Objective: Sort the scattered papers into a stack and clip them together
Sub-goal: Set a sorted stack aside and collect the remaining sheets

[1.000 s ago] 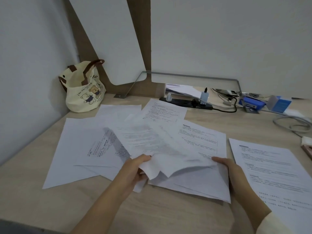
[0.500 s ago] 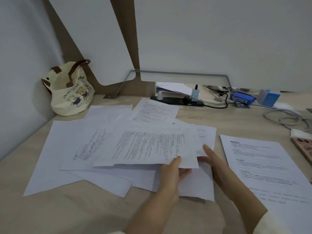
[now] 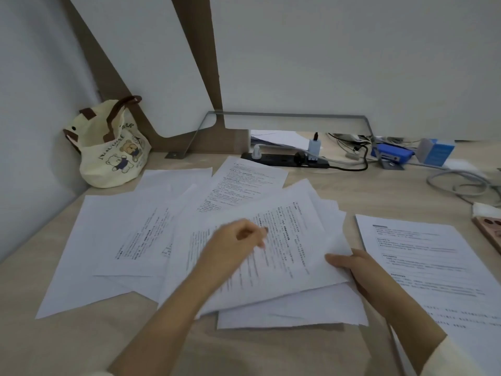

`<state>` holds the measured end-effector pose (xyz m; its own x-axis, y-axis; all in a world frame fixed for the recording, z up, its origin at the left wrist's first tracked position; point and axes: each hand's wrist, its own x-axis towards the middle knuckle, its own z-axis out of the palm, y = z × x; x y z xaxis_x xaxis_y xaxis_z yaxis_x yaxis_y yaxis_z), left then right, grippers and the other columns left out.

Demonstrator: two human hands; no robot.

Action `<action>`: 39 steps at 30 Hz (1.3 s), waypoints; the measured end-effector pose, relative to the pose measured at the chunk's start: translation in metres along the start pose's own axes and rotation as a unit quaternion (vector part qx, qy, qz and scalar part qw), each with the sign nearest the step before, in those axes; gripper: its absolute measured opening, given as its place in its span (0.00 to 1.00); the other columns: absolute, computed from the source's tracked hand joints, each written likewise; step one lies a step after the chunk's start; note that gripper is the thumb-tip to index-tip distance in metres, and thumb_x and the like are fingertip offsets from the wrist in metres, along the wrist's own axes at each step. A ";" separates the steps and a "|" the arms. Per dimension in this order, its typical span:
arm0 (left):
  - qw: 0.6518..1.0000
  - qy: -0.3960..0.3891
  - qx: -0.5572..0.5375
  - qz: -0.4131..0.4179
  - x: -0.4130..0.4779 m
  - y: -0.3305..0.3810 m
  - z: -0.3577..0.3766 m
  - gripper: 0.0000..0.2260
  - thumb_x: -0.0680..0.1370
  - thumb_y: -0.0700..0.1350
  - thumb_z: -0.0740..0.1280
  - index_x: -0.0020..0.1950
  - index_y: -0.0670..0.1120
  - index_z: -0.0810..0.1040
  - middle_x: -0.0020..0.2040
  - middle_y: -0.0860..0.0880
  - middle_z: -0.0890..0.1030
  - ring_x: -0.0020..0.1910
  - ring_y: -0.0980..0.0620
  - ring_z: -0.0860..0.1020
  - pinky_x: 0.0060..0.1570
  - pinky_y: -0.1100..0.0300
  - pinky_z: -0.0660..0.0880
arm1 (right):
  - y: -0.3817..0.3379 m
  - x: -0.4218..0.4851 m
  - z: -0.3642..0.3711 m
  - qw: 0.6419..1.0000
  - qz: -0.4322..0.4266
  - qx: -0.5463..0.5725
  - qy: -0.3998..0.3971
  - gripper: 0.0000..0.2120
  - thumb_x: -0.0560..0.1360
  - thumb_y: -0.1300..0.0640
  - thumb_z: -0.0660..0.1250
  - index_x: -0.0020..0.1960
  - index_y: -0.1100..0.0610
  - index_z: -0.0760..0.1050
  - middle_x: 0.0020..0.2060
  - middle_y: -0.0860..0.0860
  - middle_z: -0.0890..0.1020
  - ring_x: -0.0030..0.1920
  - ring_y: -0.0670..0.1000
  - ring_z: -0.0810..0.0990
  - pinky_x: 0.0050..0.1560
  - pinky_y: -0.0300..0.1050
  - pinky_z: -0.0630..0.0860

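Several white printed sheets lie fanned over the wooden desk (image 3: 67,346). My right hand (image 3: 355,270) pinches the right edge of a loose bundle of sheets (image 3: 292,240), thumb on top and fingers underneath. My left hand (image 3: 235,240) hovers over the bundle's top sheet, blurred, fingers loosely curled and holding nothing. More sheets (image 3: 89,240) spread out to the left, one printed page (image 3: 244,183) lies behind, and a separate printed page (image 3: 423,256) lies to the right. I see no clip.
A cream tote bag with bears (image 3: 113,156) stands in the back left corner. A black power strip (image 3: 284,160), a blue device (image 3: 390,154), a blue box (image 3: 436,151) and grey cables (image 3: 461,183) line the back. A wooden item (image 3: 488,232) sits at the right edge.
My left hand has let go of the sheet it was holding and moved up and left over the pile. The bundle now tilts, with my right hand pinching its right edge.
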<state>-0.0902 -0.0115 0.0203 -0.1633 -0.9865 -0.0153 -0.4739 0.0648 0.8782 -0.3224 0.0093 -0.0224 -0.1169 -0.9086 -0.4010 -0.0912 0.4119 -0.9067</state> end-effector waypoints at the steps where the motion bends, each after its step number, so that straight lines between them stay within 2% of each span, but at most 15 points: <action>1: 0.994 0.043 0.093 0.026 0.010 -0.006 -0.007 0.09 0.74 0.54 0.66 0.51 0.53 0.78 0.49 0.59 0.79 0.49 0.57 0.76 0.46 0.61 0.71 | -0.002 -0.001 -0.002 1.000 0.006 -0.009 -0.006 0.11 0.74 0.60 0.65 0.55 0.62 0.78 0.49 0.58 0.85 0.49 0.61 0.83 0.56 0.56 0.77; 4: 0.977 0.012 0.214 -0.002 0.035 -0.031 -0.021 0.30 0.71 0.59 0.68 0.70 0.54 0.63 0.69 0.55 0.63 0.69 0.54 0.61 0.63 0.56 0.64 | -0.006 -0.003 -0.005 0.999 0.017 -0.028 -0.003 0.09 0.73 0.61 0.66 0.49 0.65 0.79 0.44 0.63 0.84 0.44 0.64 0.82 0.50 0.56 0.79; 6: 0.976 -0.043 0.209 -0.052 0.042 -0.047 -0.025 0.41 0.69 0.61 0.70 0.75 0.51 0.55 0.75 0.51 0.57 0.73 0.51 0.57 0.70 0.52 0.61 | -0.007 -0.004 -0.005 0.999 0.016 -0.030 0.009 0.07 0.73 0.62 0.65 0.47 0.65 0.78 0.41 0.62 0.83 0.40 0.62 0.81 0.43 0.50 0.77; 8: 0.977 -0.095 0.170 -0.084 0.041 -0.058 -0.023 0.43 0.68 0.62 0.70 0.75 0.50 0.53 0.75 0.48 0.59 0.72 0.50 0.61 0.68 0.53 0.63 | -0.006 -0.004 -0.004 0.999 0.015 -0.031 0.007 0.06 0.74 0.63 0.63 0.46 0.64 0.78 0.38 0.60 0.83 0.39 0.61 0.81 0.41 0.47 0.76; 11: 0.982 -0.122 0.088 -0.112 0.035 -0.061 -0.016 0.33 0.70 0.58 0.70 0.70 0.51 0.61 0.64 0.54 0.70 0.58 0.56 0.73 0.52 0.62 0.70 | -0.003 -0.002 -0.002 0.999 0.016 -0.030 0.013 0.07 0.75 0.64 0.62 0.45 0.64 0.78 0.36 0.59 0.83 0.39 0.60 0.81 0.43 0.48 0.76; 14: 0.985 -0.112 0.041 -0.121 0.032 -0.063 -0.017 0.21 0.71 0.55 0.70 0.59 0.51 0.68 0.49 0.59 0.74 0.45 0.63 0.74 0.38 0.67 0.70 | -0.003 0.002 -0.001 0.999 0.021 -0.020 0.021 0.07 0.74 0.65 0.62 0.45 0.65 0.79 0.33 0.58 0.83 0.35 0.58 0.81 0.41 0.47 0.76; 18: 0.982 -0.111 -0.040 -0.146 0.026 -0.070 -0.024 0.17 0.72 0.51 0.71 0.58 0.49 0.73 0.53 0.52 0.80 0.48 0.54 0.80 0.42 0.62 0.76 | -0.002 0.000 -0.003 0.999 0.013 0.014 0.029 0.07 0.75 0.61 0.63 0.43 0.63 0.79 0.28 0.53 0.84 0.33 0.57 0.82 0.39 0.46 0.75; 20: 0.981 -0.084 -0.076 -0.154 0.022 -0.075 -0.028 0.15 0.73 0.49 0.70 0.57 0.50 0.73 0.53 0.52 0.79 0.49 0.53 0.80 0.45 0.59 0.76 | -0.003 0.000 0.000 0.998 0.020 0.051 0.023 0.10 0.76 0.55 0.62 0.45 0.60 0.80 0.33 0.54 0.86 0.34 0.54 0.84 0.39 0.46 0.74; 23: 0.973 0.006 -0.156 -0.169 0.018 -0.079 -0.030 0.08 0.75 0.46 0.69 0.50 0.50 0.73 0.49 0.51 0.79 0.44 0.53 0.79 0.38 0.60 0.76 | -0.005 0.003 0.004 0.995 0.042 0.081 0.040 0.15 0.77 0.51 0.61 0.54 0.59 0.81 0.51 0.59 0.84 0.52 0.58 0.82 0.47 0.46 0.72; 26: 0.959 0.070 -0.216 -0.171 0.018 -0.079 -0.028 0.11 0.75 0.44 0.68 0.56 0.45 0.73 0.50 0.47 0.79 0.44 0.51 0.78 0.38 0.60 0.75 | 0.004 -0.001 0.005 0.997 0.055 0.054 0.003 0.16 0.74 0.48 0.64 0.47 0.58 0.84 0.49 0.56 0.85 0.50 0.58 0.83 0.53 0.50 0.76; 29: 0.950 0.095 -0.241 -0.172 0.022 -0.074 -0.021 0.12 0.76 0.44 0.67 0.58 0.45 0.72 0.48 0.48 0.79 0.44 0.50 0.78 0.41 0.58 0.76 | 0.010 -0.004 0.007 0.997 0.045 0.051 -0.039 0.16 0.75 0.50 0.64 0.53 0.61 0.81 0.50 0.56 0.85 0.51 0.57 0.83 0.50 0.49 0.77; 32: 0.956 0.079 -0.236 -0.158 0.024 -0.068 -0.013 0.13 0.76 0.45 0.66 0.60 0.47 0.71 0.49 0.50 0.79 0.46 0.51 0.79 0.40 0.58 0.76 | 0.011 -0.009 0.017 0.995 0.022 0.042 -0.087 0.15 0.74 0.53 0.65 0.58 0.59 0.78 0.52 0.54 0.85 0.51 0.56 0.84 0.55 0.53 0.78; 34: 0.964 0.057 -0.219 -0.142 0.023 -0.066 -0.009 0.13 0.77 0.46 0.66 0.60 0.48 0.72 0.54 0.49 0.79 0.50 0.50 0.79 0.46 0.57 0.77 | 0.015 -0.011 0.024 0.997 -0.007 0.032 -0.070 0.17 0.73 0.60 0.67 0.61 0.56 0.73 0.53 0.54 0.84 0.50 0.57 0.84 0.53 0.55 0.79; 37: 0.977 0.024 -0.190 -0.096 0.018 -0.063 -0.006 0.08 0.76 0.44 0.66 0.54 0.53 0.74 0.54 0.50 0.80 0.51 0.52 0.79 0.50 0.59 0.77 | 0.020 -0.015 0.032 0.998 -0.032 0.046 -0.008 0.27 0.72 0.67 0.67 0.65 0.50 0.65 0.57 0.54 0.81 0.52 0.59 0.82 0.52 0.58 0.79; 39: 0.983 0.014 -0.169 -0.072 0.015 -0.065 -0.005 0.10 0.76 0.43 0.67 0.55 0.53 0.75 0.56 0.49 0.80 0.52 0.53 0.79 0.49 0.61 0.76 | 0.018 -0.019 0.036 0.998 -0.046 0.019 0.023 0.24 0.73 0.68 0.64 0.64 0.52 0.65 0.55 0.52 0.80 0.53 0.57 0.81 0.52 0.55 0.78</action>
<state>-0.0576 -0.0316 -0.0343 -0.0893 -0.9857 -0.1427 -0.1751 -0.1255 0.9765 -0.2862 0.0314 -0.0355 -0.1556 -0.9382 -0.3092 -0.0660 0.3221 -0.9444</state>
